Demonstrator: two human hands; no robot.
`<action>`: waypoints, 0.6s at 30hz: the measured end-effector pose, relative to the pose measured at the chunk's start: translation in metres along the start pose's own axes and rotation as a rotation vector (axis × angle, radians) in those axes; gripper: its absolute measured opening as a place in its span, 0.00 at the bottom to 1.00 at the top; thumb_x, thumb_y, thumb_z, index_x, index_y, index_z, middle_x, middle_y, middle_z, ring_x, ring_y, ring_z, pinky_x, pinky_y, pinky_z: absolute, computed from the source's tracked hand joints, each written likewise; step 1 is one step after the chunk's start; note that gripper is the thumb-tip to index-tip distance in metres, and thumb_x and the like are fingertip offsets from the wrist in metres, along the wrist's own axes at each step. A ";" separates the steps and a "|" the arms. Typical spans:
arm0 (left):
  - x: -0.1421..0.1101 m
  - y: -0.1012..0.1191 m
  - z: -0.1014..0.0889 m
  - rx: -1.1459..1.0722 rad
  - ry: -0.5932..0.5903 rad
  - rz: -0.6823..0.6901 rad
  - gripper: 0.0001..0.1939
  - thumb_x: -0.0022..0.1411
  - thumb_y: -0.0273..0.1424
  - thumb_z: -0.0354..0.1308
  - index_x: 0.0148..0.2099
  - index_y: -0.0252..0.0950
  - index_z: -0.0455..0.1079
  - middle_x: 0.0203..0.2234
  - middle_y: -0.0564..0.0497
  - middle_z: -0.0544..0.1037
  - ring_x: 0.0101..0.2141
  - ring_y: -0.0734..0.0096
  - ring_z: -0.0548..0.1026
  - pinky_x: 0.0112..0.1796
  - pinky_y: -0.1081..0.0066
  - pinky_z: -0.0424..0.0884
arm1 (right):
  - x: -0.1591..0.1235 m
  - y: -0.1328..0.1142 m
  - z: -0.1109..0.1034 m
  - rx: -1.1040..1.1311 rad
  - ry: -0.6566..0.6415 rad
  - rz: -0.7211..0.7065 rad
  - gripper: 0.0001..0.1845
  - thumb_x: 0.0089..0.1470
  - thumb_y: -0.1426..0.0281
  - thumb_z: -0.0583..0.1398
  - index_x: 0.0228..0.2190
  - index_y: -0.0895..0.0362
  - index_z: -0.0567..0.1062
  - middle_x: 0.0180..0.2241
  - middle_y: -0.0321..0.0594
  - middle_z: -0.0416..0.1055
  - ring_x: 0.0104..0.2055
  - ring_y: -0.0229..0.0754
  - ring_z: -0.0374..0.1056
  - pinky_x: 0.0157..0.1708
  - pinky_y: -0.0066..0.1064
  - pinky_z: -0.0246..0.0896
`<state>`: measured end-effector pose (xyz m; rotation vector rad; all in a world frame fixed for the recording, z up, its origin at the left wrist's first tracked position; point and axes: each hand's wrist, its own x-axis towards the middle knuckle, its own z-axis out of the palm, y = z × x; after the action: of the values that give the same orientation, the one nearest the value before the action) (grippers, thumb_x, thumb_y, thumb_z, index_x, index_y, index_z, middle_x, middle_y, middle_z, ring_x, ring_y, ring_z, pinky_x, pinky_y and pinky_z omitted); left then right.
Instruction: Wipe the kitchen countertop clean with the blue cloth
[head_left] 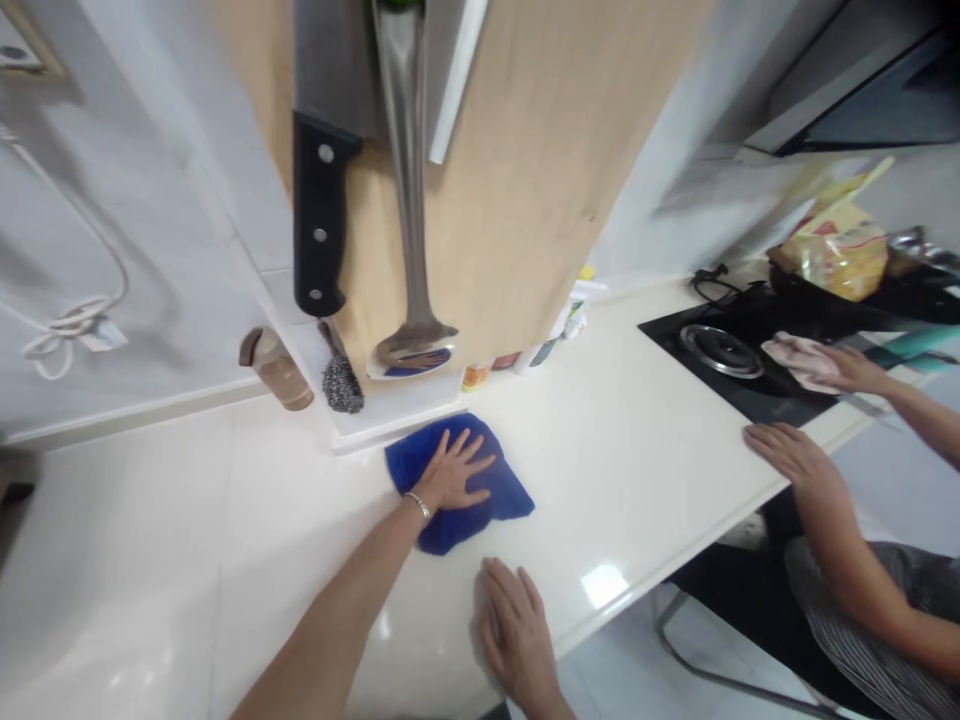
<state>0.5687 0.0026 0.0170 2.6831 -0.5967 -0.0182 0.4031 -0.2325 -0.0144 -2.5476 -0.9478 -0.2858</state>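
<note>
Two grips lie open on the pale stone counter (pixel 637 450), and neither closes on anything. The left grip (pixel 452 473), with a metal bracelet (pixel 418 506) at its wrist, presses flat on a crumpled blue cloth (pixel 504 503), fingers spread, pinning the fabric without pinching it. The right grip (pixel 517 632) rests palm down on the counter, near the cloth but not touching it, its fingers lightly curled around nothing.

The cloth lies on the counter just in front of a raised white ledge (pixel 390 425), bunched into soft folds under the left palm. Its nap suggests microfibre. It looks light and limp, with no stiffness to hold a shape, so it would probably bunch or skid on the glossy surface unless weighted by a flat palm. A loose fold or corner seems the easiest place to pinch it up.

On the ledge stand a tan bottle (pixel 277 369) and a long-handled steel-wool scrubber (pixel 343 385). Above them, a black-handled cleaver (pixel 319 210) and a steel ladle (pixel 405 180) hang against a light wooden panel (pixel 525 180).

To the right, a second person's hand (pixel 855 368) rests on a pale rag (pixel 799 362) on a black gas hob (pixel 750 400), and that person's other hand (pixel 787 455) lies flat at the counter's edge. Beyond the hob sits a crinkled yellow plastic bag (pixel 844 255).
</note>
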 end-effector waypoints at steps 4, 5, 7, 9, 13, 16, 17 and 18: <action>0.015 -0.003 -0.004 -0.074 0.067 -0.077 0.23 0.67 0.45 0.54 0.62 0.51 0.70 0.69 0.50 0.61 0.71 0.50 0.50 0.67 0.39 0.40 | 0.001 0.000 -0.002 -0.001 0.002 -0.006 0.31 0.61 0.73 0.54 0.64 0.52 0.60 0.64 0.43 0.65 0.67 0.48 0.60 0.67 0.52 0.55; 0.014 -0.003 -0.005 -0.086 0.093 -0.092 0.22 0.67 0.44 0.54 0.61 0.51 0.72 0.68 0.51 0.63 0.70 0.51 0.52 0.68 0.40 0.42 | 0.001 0.001 -0.001 -0.005 0.011 -0.007 0.31 0.61 0.73 0.54 0.64 0.52 0.61 0.64 0.43 0.65 0.67 0.48 0.59 0.66 0.51 0.56; 0.006 -0.001 -0.005 -0.087 0.143 -0.111 0.21 0.68 0.41 0.53 0.61 0.49 0.72 0.66 0.50 0.65 0.70 0.52 0.54 0.68 0.42 0.46 | 0.002 0.002 0.000 -0.014 0.042 -0.012 0.30 0.60 0.74 0.54 0.63 0.52 0.62 0.63 0.42 0.65 0.66 0.47 0.60 0.65 0.50 0.58; -0.008 0.005 -0.003 -0.057 0.176 -0.122 0.24 0.68 0.41 0.53 0.64 0.46 0.69 0.67 0.48 0.65 0.70 0.52 0.54 0.68 0.42 0.48 | 0.001 0.003 0.002 -0.021 0.071 -0.020 0.29 0.60 0.74 0.53 0.62 0.52 0.63 0.63 0.42 0.66 0.66 0.46 0.61 0.64 0.50 0.59; -0.059 0.024 0.005 0.040 0.208 -0.161 0.30 0.67 0.43 0.54 0.69 0.42 0.61 0.70 0.44 0.58 0.70 0.48 0.50 0.67 0.40 0.47 | 0.000 0.004 0.005 -0.022 0.109 -0.042 0.27 0.62 0.73 0.54 0.61 0.52 0.65 0.61 0.42 0.68 0.65 0.47 0.62 0.63 0.51 0.60; -0.114 0.036 0.010 0.083 0.240 -0.232 0.32 0.67 0.42 0.54 0.70 0.42 0.59 0.71 0.43 0.56 0.70 0.45 0.49 0.66 0.39 0.49 | -0.002 0.004 0.007 -0.022 0.131 -0.057 0.26 0.62 0.72 0.54 0.61 0.52 0.65 0.61 0.44 0.68 0.64 0.48 0.63 0.63 0.53 0.60; -0.135 0.038 0.011 0.089 0.249 -0.254 0.32 0.67 0.42 0.54 0.70 0.42 0.59 0.70 0.43 0.56 0.70 0.44 0.49 0.66 0.39 0.50 | -0.003 0.005 0.007 -0.023 0.132 -0.060 0.26 0.62 0.72 0.54 0.61 0.53 0.64 0.61 0.45 0.68 0.64 0.48 0.64 0.64 0.53 0.59; -0.156 0.039 0.011 0.092 0.260 -0.277 0.32 0.67 0.42 0.54 0.70 0.44 0.59 0.70 0.44 0.57 0.70 0.45 0.50 0.66 0.39 0.51 | -0.005 0.005 0.008 -0.024 0.133 -0.061 0.26 0.63 0.71 0.54 0.61 0.53 0.64 0.61 0.46 0.68 0.64 0.48 0.64 0.64 0.54 0.58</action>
<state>0.4103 0.0302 0.0104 2.7733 -0.1475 0.2833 0.4031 -0.2350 -0.0242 -2.4888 -0.9780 -0.4817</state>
